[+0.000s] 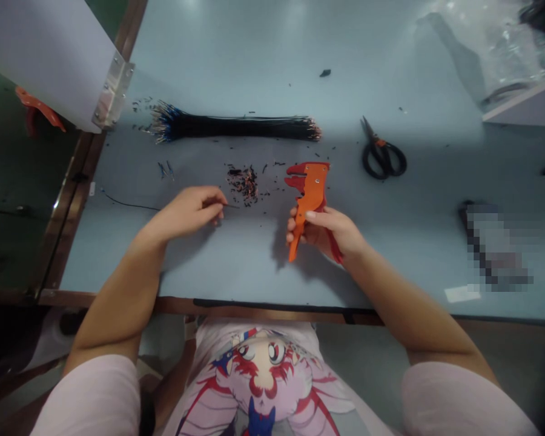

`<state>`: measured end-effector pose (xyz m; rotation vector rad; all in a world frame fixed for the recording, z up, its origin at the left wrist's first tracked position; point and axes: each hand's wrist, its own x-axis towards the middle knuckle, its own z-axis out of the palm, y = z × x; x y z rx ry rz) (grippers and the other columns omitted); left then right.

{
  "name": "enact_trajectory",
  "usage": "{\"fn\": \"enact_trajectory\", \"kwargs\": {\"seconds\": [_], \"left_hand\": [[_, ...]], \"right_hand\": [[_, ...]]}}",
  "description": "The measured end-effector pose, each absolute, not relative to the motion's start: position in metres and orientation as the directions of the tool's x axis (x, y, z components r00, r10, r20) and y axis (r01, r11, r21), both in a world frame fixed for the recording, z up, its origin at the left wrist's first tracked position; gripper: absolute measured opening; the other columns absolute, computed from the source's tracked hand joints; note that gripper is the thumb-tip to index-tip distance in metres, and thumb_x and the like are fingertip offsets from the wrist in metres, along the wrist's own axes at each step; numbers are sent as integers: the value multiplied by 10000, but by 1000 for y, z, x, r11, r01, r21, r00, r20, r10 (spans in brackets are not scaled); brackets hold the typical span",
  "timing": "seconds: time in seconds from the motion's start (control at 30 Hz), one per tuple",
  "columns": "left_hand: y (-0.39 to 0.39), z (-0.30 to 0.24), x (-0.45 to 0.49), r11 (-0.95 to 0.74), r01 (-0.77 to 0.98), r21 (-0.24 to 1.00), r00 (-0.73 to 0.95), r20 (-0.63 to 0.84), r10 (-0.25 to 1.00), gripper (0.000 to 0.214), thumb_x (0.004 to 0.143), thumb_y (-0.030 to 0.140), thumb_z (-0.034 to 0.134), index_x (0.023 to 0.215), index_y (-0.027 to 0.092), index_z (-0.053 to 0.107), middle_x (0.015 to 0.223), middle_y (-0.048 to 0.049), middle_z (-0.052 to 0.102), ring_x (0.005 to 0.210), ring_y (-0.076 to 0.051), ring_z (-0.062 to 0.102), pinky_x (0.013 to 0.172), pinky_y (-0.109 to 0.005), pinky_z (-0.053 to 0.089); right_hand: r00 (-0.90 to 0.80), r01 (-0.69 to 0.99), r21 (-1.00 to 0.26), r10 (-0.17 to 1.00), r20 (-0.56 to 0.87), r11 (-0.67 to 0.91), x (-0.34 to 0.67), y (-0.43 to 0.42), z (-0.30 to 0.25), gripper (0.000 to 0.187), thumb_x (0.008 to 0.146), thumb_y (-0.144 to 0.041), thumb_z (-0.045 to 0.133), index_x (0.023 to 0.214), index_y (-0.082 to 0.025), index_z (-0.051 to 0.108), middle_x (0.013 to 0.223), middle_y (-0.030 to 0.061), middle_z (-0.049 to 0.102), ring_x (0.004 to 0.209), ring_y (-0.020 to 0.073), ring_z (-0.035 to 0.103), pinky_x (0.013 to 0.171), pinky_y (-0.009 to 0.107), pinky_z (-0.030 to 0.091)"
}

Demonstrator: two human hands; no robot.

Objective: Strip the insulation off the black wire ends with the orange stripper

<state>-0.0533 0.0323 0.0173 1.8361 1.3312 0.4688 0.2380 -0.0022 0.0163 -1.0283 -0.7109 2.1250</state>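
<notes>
My right hand [327,230] grips an orange self-adjusting wire stripper [311,194], held upright with its red jaws pointing away from me. My left hand [186,212] is pinched around a thin dark wire [231,206], whose tip pokes out to the right towards the stripper. A small heap of stripped insulation bits and wire scraps [244,184] lies just beyond that hand. Farther off lies a long bundle of black wires [236,127] with blue-and-silver ends on the left and bare ends on the right.
Black-handled scissors [382,154] lie to the right on the pale blue work surface [118,254]. A clear plastic bag [504,48] and a white box corner sit at the back right. A blurred object [493,245] lies on the right. A white panel [45,60] juts in at the top left.
</notes>
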Motion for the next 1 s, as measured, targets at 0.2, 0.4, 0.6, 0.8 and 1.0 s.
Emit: {"fn": "enact_trajectory", "kwargs": {"seconds": [0.2,0.4,0.6,0.8,1.0], "left_hand": [[37,0,-44,-291,671,682,247,164,955,130,786,229,536,847,189,644,942,-66,676,894,-190,625,757,-294,495],[31,13,-35,-262,587,766,-1,325,946,111,782,199,584,850,213,670,760,-2,656,643,-103,574,579,-215,443],[17,20,-22,-282,538,795,2,333,943,75,783,224,627,833,196,674,673,16,641,610,-93,578,567,-210,439],[11,20,-14,-299,533,791,21,341,940,45,770,230,635,782,198,664,690,14,641,595,-89,553,538,-211,422],[4,22,-4,-320,536,781,52,347,936,36,765,212,628,757,196,659,691,10,647,587,-89,543,537,-210,428]], "right_hand": [[-465,-337,-711,766,-444,-617,238,-1,14,291,707,-298,718,919,-136,600,808,67,670,702,230,684,633,360,543],[-451,-355,-721,785,-426,-595,238,0,14,277,714,-298,696,919,-141,598,800,64,677,708,232,685,638,367,547],[-480,-310,-745,773,-414,-591,233,-3,7,324,711,-241,727,977,-144,570,899,86,687,758,233,689,676,396,563],[-562,-282,-749,736,-377,-600,231,-10,11,369,755,-226,716,1075,-171,543,869,46,667,855,230,678,755,403,553],[-628,-226,-732,671,-394,-643,231,-18,17,336,779,-281,687,1044,-133,543,807,73,668,699,224,687,623,380,573]]}}
